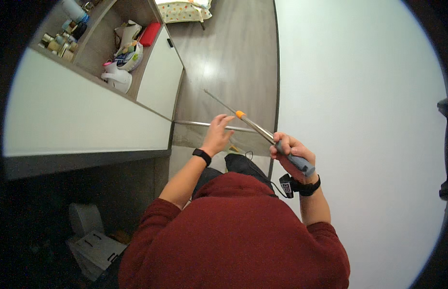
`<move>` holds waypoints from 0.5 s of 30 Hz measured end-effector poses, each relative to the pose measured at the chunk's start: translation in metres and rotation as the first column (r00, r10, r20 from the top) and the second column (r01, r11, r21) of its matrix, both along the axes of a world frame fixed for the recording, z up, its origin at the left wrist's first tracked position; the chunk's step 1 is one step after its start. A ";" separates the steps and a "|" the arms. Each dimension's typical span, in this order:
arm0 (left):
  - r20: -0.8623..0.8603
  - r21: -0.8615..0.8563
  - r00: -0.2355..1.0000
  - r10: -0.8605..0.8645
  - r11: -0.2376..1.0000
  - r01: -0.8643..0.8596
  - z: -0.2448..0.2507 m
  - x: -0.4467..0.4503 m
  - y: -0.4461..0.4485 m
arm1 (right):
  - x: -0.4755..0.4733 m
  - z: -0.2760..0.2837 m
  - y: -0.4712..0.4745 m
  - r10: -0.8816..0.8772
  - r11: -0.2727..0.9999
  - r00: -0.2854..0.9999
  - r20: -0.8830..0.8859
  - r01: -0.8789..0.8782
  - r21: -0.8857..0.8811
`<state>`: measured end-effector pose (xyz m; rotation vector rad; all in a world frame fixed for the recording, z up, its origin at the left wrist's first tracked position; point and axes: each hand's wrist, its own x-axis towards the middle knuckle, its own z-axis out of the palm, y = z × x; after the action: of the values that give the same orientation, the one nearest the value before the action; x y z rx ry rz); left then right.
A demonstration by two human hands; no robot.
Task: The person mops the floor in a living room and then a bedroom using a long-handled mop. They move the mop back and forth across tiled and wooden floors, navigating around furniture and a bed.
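My right hand [295, 147] is closed around the grey grip [300, 164] of a telescopic metal pole [258, 129]. The pole slants away up and to the left, past an orange collar [240, 114] to a thinner rod section whose far end is in view. Just left of the pole, my left hand [217, 136] is raised with thumb and fingers apart, holding nothing. Its fingertips come near the collar, and I cannot tell whether they touch it. Below both hands, a metal threshold strip [193, 123] crosses the floor.
To the left stands a cabinet [160, 72] with open shelves holding bottles [59, 45], a white jug [117, 77], a filled basket [130, 56] and a red box [150, 34]. A white wall [354, 90] bounds the right. Ahead is a dotted cloth [184, 12]; a pale box [97, 249] sits lower left.
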<state>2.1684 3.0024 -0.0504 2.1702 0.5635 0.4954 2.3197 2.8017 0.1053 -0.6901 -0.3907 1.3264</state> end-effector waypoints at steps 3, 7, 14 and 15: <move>-0.076 0.037 0.989 0.130 0.991 -0.127 -0.038 -0.004 0.071 | 0.060 -0.030 0.054 -0.006 0.999 1.000 0.024 0.007 -0.054; -0.386 -0.028 0.884 0.262 0.955 -0.295 -0.088 -0.070 0.105 | 0.115 -0.084 0.084 0.045 0.876 0.952 0.303 0.109 -0.470; -0.826 -0.089 0.518 0.222 0.856 -0.509 -0.153 -0.138 0.148 | 0.162 -0.215 0.051 0.554 0.375 0.740 0.382 0.188 -0.908; -0.878 -0.133 0.449 0.167 0.815 -0.564 -0.160 -0.133 0.166 | 0.164 -0.227 0.048 0.578 0.290 0.746 0.330 0.190 -0.938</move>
<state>2.0353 3.1688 -0.2106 1.7198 1.5714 -0.5226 2.4836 2.8492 -0.1220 -2.2827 -0.1649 1.4855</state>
